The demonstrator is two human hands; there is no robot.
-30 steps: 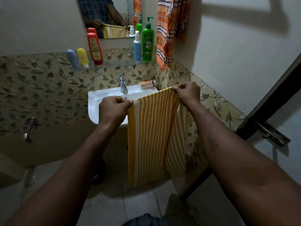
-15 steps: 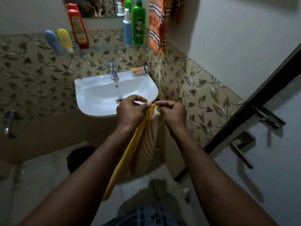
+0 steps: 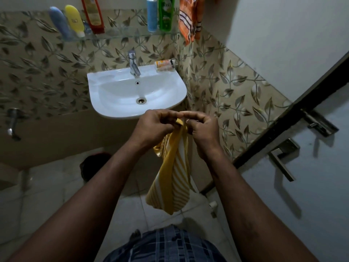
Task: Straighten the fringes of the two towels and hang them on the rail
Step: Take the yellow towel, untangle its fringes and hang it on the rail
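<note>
Fingers of left hand (image 3: pixel 154 127) and right hand (image 3: pixel 203 132) pinch the bunched yellow towel (image 3: pixel 174 176); loosening either pinch risks dropping it below.

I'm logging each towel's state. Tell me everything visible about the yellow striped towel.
The yellow striped towel is soft-looking cloth, yellow with white stripes. Its top end is bunched narrow, pinched by the left hand and right hand close together; the rest hangs limp in folds below them, before the white sink, above the tiled floor. No fringe can be made out.
</note>
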